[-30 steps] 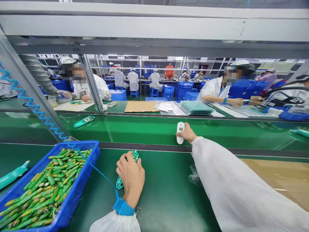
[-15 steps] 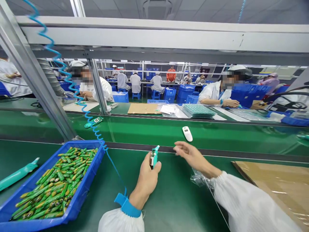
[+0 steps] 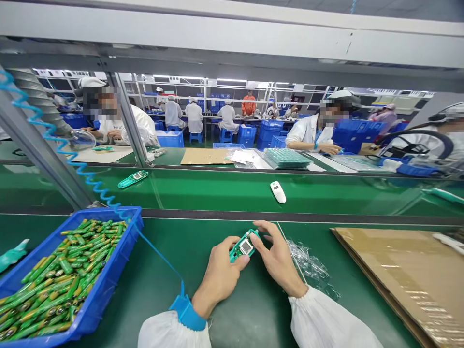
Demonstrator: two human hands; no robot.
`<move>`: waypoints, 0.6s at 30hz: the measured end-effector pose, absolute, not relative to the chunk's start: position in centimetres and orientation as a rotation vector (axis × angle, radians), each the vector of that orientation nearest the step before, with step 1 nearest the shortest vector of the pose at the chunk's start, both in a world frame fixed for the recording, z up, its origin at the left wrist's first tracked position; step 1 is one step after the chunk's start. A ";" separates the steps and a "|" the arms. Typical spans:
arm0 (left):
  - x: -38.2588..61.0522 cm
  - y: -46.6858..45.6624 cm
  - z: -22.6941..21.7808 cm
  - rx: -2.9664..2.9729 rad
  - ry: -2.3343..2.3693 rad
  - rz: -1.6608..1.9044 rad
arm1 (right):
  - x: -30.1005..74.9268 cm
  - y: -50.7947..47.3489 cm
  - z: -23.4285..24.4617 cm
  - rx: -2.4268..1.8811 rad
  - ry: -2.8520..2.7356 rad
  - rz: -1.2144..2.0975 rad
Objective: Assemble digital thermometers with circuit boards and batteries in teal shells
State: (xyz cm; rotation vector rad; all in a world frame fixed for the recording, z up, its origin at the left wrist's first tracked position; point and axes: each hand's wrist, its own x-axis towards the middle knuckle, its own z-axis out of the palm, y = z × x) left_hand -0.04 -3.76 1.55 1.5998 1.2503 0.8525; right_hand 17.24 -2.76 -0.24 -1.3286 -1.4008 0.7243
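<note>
Gripped at its lower-left end by the left hand [image 3: 219,276]: a green circuit board [image 3: 243,246], small rectangular display facing up, long axis tilted from lower left to upper right. Left thumb pressed against the lower edge; other left fingers mostly hidden beneath the board. Left hand nearer, in clear contact. Right hand [image 3: 278,258] placed just beside the board's upper-right end, fingers spread and slightly curved; contact with the board uncertain. Below the board, a green belt worktop [image 3: 163,251]. Left of the board, a blue plastic tray [image 3: 105,261] heaped with green-wrapped cylindrical cells [image 3: 72,275]. Right of the board, a crumpled clear plastic bag [image 3: 308,263], then a flat brown cardboard sheet [image 3: 395,275]. Beyond the board, a white handheld device [image 3: 277,192] and, farther left, a second green board [image 3: 132,179]. Near the board's lower left, a blue wrist strap [image 3: 186,313], with a thin blue coiled cord [image 3: 83,176] running from it.
</note>
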 end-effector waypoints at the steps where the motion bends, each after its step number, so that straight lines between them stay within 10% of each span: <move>1: 0.0 -3.8 1.5 1.607 1.283 0.881 | 17.3 -2.8 -0.3 -1.398 -1.479 0.564; 18: -0.3 -2.4 0.5 1.170 1.029 1.124 | 21.6 -5.3 -1.1 -1.903 -1.653 -0.067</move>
